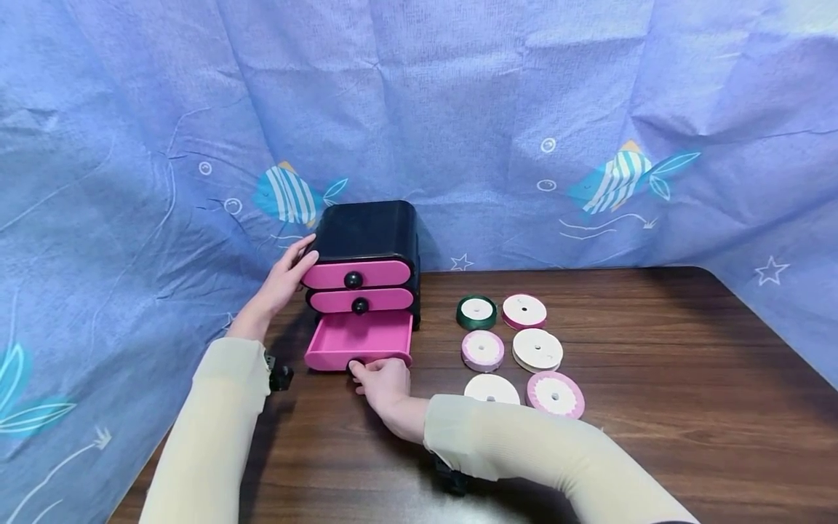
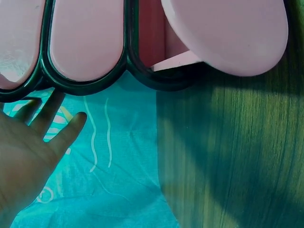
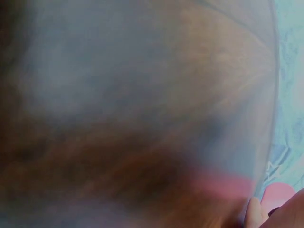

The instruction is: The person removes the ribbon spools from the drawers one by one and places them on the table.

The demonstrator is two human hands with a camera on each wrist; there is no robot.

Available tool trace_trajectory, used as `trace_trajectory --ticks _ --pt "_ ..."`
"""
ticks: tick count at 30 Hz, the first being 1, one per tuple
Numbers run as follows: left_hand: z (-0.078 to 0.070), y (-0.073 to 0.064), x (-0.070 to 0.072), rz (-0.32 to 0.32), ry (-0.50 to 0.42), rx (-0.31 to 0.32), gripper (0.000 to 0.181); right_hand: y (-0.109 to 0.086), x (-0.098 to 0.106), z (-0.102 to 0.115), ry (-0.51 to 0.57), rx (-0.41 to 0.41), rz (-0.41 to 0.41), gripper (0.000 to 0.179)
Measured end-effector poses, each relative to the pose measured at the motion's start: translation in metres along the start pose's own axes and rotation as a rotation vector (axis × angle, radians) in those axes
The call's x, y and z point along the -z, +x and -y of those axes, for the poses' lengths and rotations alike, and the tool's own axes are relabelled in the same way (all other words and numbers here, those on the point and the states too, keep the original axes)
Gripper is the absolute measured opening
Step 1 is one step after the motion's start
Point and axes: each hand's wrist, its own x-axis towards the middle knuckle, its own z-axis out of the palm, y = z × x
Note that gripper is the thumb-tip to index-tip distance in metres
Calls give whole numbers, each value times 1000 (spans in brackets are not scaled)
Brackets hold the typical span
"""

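Observation:
A small black cabinet (image 1: 369,229) with three pink drawers stands at the back left of the table. Its bottom drawer (image 1: 358,336) is pulled out, and the visible inside of it is bare; the upper two are closed. My left hand (image 1: 278,284) rests against the cabinet's upper left side with its fingers extended, as the left wrist view also shows. At the front of the bottom drawer, my right hand (image 1: 388,386) pinches the round black knob, which the fingers mostly cover. The right wrist view is largely blurred, with fingertips (image 3: 253,213) at its lower right corner.
Several ribbon spools stand in two columns right of the cabinet: a green one (image 1: 476,311), a magenta-edged one (image 1: 524,311), white ones (image 1: 537,349) and pink ones (image 1: 555,394). My right sleeve partly covers the nearest white spool (image 1: 492,388). A blue fish-print cloth (image 1: 458,131) hangs behind the table.

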Motion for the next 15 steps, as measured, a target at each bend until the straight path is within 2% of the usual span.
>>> trace_trajectory --ticks 8,11,15 --pt "-29 -17 -1 14 -7 13 62 -2 -5 0 146 -88 40 20" --pt "-28 -17 -2 18 3 19 62 -1 -6 -2 150 -95 31 21" --pt "-17 -9 -1 11 17 25 62 0 -3 -2 133 -77 33 22"
